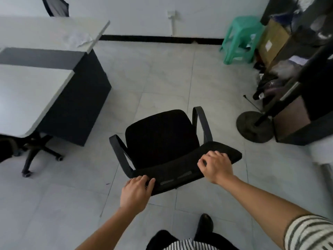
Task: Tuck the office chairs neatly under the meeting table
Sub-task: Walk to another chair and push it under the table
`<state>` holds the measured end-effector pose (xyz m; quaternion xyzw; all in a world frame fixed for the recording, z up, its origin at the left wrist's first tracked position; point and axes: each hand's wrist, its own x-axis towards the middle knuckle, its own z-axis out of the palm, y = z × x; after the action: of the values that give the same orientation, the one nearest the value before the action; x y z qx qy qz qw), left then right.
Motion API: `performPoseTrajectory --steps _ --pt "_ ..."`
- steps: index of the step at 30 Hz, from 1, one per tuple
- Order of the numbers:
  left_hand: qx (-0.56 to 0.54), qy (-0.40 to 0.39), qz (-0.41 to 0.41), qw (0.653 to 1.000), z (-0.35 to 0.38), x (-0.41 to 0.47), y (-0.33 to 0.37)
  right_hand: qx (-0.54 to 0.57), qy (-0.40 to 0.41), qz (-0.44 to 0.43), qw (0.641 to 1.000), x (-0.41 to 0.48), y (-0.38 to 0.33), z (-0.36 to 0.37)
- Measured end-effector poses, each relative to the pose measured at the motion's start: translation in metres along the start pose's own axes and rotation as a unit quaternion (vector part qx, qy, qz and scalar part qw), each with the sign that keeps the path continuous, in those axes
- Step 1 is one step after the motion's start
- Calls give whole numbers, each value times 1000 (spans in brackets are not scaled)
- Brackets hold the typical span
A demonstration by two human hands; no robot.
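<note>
- An office chair [160, 139] stands on open tiled floor [162, 78], well apart from the meeting table [27, 94] at the left, its seat facing away from the person.
- Left hand [135, 191] and right hand [215, 166] both curl closed over the backrest's top edge.
- A second chair [34, 152] sits tucked at the table's near corner.
- A green stool [241, 38] and a round stand base [255, 127] flank the right side.

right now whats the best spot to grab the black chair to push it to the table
Grip the top edge of the backrest, from behind, one hand toward each end, as the left hand and right hand do now. The black chair faces away, and the backrest is its nearest, highest part.
</note>
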<state>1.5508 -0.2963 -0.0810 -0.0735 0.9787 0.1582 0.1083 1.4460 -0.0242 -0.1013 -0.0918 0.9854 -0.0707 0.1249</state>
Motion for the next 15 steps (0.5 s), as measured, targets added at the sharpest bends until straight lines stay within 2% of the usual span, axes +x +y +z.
performPoseTrajectory --steps 8,15 --pt "-20 68 -84 994 -16 96 1 -33 -4 -82 996 151 -16 -31" --pt "-39 77 -123 989 -52 202 -48 -49 4 -109 993 290 -82 -53"
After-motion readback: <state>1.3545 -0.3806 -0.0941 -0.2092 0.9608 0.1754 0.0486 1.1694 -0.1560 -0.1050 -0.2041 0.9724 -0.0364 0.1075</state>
